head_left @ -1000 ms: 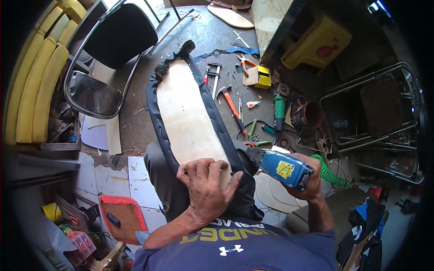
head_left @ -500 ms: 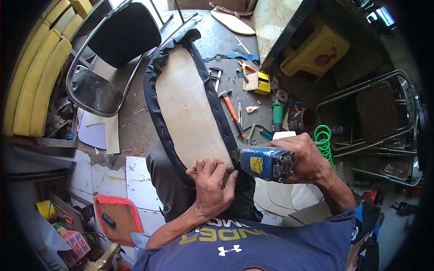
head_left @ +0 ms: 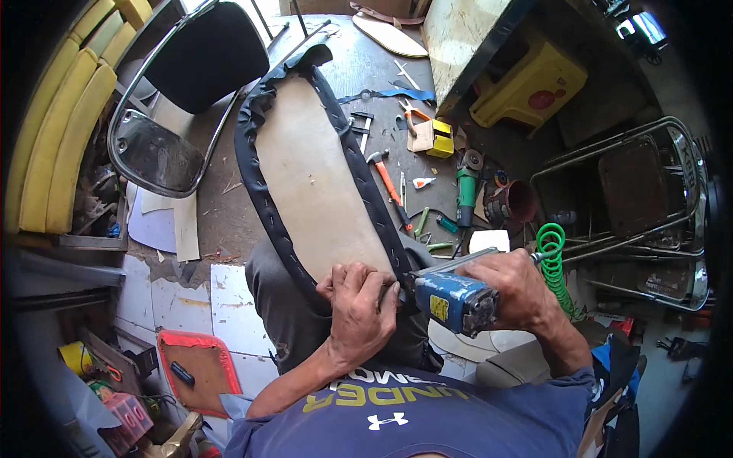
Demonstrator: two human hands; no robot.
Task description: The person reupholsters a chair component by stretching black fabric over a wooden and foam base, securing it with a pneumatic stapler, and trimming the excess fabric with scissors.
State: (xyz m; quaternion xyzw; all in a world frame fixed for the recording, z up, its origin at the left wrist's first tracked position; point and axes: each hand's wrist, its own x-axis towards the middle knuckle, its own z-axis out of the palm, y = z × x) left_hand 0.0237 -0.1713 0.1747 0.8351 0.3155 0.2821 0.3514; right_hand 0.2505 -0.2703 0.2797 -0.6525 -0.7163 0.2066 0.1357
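Note:
Across my lap lies a long seat panel with a pale wooden board (head_left: 317, 168) and black upholstery cover (head_left: 368, 187) folded over its rim. Staples show along both folded sides; at the far end the cover is bunched up. My left hand (head_left: 356, 305) pinches the folded cover at the near right edge, thumb against the fingers. My right hand (head_left: 521, 286) grips a blue staple gun (head_left: 456, 300), its nose at that edge just right of my left thumb. Whether the nose touches the cover, I cannot tell. My left hand hides part of the near end.
On the worktop beyond lie a hammer (head_left: 394, 191), pliers (head_left: 412, 114), a green angle grinder (head_left: 466, 187) and a small glue bottle (head_left: 423, 182). A green coiled hose (head_left: 550, 259) hangs at right. Chair frames (head_left: 622, 198) stand far right; a black chair (head_left: 206, 57) is at left.
The staple gun and my right hand have moved nearer to me along the panel's right edge. The panel's far end has shifted slightly left. My left hand keeps its pinch.

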